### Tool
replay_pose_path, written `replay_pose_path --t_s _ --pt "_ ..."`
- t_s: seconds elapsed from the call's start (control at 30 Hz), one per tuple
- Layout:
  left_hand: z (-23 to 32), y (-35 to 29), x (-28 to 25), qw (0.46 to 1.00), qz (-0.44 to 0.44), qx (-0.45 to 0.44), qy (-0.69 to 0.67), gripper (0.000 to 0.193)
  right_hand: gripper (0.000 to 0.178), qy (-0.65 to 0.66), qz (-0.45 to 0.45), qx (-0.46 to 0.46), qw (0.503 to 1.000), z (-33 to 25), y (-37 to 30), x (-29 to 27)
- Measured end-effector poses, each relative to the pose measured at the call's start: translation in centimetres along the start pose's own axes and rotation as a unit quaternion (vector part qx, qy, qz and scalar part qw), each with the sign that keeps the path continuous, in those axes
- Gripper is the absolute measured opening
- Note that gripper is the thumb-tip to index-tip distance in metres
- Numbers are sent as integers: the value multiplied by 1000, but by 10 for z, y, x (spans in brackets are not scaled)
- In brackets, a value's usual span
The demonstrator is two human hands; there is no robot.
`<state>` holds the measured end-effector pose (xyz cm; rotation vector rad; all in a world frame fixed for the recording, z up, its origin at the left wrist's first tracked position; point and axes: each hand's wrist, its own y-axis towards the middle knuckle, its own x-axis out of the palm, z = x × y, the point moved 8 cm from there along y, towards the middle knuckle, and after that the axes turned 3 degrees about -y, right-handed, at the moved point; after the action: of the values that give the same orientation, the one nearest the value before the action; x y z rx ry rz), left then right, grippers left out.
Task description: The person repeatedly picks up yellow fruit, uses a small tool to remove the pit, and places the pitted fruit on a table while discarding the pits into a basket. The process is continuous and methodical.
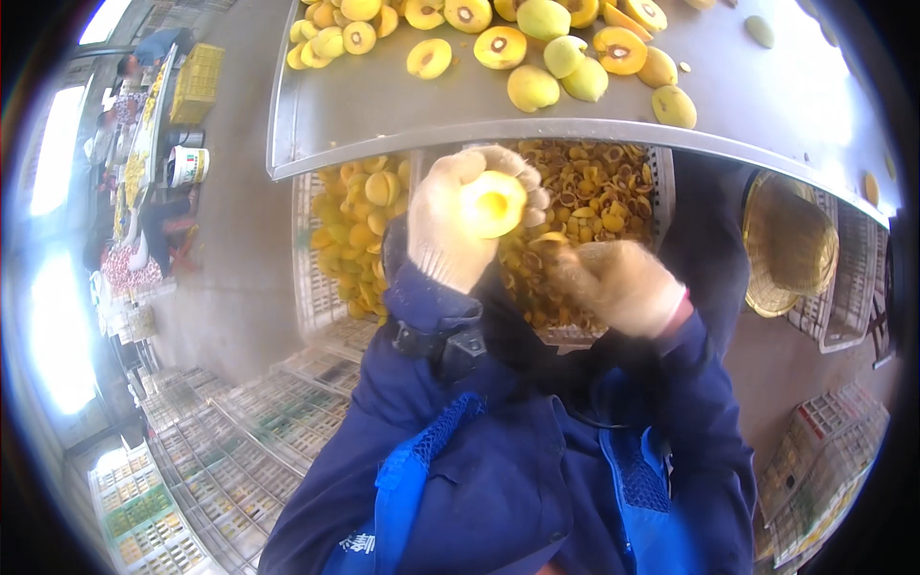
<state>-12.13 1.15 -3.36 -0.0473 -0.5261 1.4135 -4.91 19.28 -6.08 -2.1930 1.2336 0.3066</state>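
My left hand (470, 206), in a pale knitted glove, is closed around a yellow peach half (495, 204). The cut face points up and has a hollow in its middle. To its right, my right hand (623, 286), gloved too, is curled and smeared by motion; what its fingers hold cannot be made out. Both hands are over the crates below the table edge. Under the right hand lies a crate of peach scraps (594, 187), brown and orange. At the left hand's far side is a crate of yellow peach halves (355, 225).
A metal table (374, 105) spans the far side, with whole peaches (533, 88) and cut halves (428, 59) on it. Wicker baskets (791, 240) stand at right. Stacked plastic crates (824, 460) are at lower right, more crates (259, 422) at lower left. People work at another table (139, 163) far left.
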Motion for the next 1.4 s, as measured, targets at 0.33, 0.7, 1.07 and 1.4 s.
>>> replay_pose_path --t_s 0.33,0.7,1.07,1.4 --pt "113 108 -123 753 133 179 619 54 24 51 318 -7 947 3 -8 -26" --pt "52 103 -55 991 15 112 77 39 17 120 291 -107 943 -41 -1 -26" --pt "36 -4 23 979 -13 113 -168 50 25 130 290 -122 940 -88 4 -9" --pt "18 -6 22 990 -25 52 -130 43 59 430 -142 72 888 -67 7 16"
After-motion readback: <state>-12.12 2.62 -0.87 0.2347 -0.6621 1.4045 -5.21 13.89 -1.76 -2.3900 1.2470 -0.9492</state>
